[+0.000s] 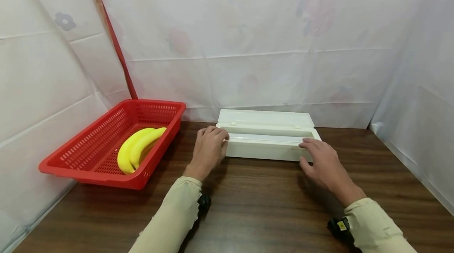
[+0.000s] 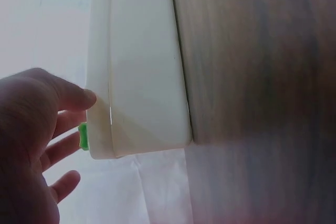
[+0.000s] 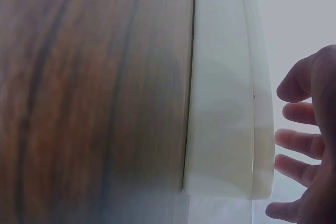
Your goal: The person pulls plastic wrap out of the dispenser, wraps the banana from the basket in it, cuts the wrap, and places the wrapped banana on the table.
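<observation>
A long white box stands on the table, its lid tilted back in the head view. Inside lies a long, pale, shiny piece of unclear kind. My left hand is at the box's left end, fingers loosely bent. In the left wrist view, the thumb of that hand meets the box edge, near a small green piece. By the right end is my right hand, its fingers spread. The right wrist view shows this hand beside the box wall, without a grip on it.
To the left, a red plastic basket holds yellow bananas. The brown wood-grain table extends in front of the box. White patterned sheets hang behind and at both sides. A red strip runs down behind the basket.
</observation>
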`<state>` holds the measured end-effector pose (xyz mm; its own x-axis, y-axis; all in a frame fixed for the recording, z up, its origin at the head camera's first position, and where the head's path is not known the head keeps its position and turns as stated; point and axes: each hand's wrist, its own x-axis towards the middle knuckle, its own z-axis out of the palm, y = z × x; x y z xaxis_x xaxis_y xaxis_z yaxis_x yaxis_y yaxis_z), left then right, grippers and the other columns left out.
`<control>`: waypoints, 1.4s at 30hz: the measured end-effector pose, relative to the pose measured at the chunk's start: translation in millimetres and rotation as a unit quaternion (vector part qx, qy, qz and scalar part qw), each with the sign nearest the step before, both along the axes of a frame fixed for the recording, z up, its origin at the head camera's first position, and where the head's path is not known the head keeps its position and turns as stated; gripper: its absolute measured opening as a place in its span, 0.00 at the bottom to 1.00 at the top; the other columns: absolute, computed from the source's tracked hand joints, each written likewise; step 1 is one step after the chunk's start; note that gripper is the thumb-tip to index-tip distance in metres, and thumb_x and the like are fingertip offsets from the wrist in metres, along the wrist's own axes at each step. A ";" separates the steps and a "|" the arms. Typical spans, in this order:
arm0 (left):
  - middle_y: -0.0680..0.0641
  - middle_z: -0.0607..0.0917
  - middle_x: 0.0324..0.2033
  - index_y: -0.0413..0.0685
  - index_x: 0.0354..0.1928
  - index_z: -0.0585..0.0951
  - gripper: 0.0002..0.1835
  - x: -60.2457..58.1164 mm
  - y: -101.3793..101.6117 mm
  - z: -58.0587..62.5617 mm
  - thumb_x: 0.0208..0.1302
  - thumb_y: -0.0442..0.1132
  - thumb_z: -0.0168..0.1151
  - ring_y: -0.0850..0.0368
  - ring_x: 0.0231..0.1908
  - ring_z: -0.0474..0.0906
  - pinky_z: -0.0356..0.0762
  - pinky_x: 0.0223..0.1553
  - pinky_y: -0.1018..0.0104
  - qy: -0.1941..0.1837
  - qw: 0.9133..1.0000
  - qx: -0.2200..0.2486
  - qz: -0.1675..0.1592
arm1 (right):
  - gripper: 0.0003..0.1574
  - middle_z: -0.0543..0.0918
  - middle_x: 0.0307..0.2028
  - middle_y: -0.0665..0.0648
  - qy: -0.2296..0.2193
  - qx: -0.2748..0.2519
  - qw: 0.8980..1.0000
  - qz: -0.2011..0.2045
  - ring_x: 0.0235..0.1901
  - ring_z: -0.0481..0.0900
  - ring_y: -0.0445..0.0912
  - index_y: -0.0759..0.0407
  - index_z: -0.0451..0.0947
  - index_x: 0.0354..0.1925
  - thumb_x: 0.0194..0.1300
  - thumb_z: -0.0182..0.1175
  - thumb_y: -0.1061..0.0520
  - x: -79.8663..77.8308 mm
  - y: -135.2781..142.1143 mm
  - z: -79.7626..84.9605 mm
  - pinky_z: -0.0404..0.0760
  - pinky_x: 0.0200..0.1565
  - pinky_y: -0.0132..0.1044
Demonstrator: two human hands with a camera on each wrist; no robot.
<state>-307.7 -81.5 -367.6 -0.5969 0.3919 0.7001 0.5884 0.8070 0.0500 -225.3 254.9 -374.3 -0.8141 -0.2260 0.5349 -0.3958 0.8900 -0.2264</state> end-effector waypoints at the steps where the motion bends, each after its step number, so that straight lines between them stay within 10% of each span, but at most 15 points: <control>1: 0.52 0.88 0.35 0.52 0.32 0.83 0.04 0.1 0.4 0.1 0.58 0.34 0.70 0.50 0.46 0.79 0.69 0.53 0.46 -0.004 1.000 -0.003 -0.001 | 0.20 0.76 0.60 0.69 0.006 0.002 1.000 -0.001 0.61 0.69 0.68 0.66 0.78 0.54 0.64 0.62 0.60 0.1 0.2 -0.4 0.63 0.58 0.70; 42: 0.51 0.83 0.55 0.48 0.56 0.85 0.18 9.3 2.6 5.7 0.66 0.43 0.65 0.48 0.53 0.71 0.64 0.48 0.46 -0.096 0.995 -0.030 0.003 | 0.28 0.67 0.66 0.76 -0.101 0.008 0.995 -0.011 0.64 0.63 0.73 0.75 0.72 0.61 0.68 0.60 0.59 -7.7 21.4 15.5 0.62 0.62 0.68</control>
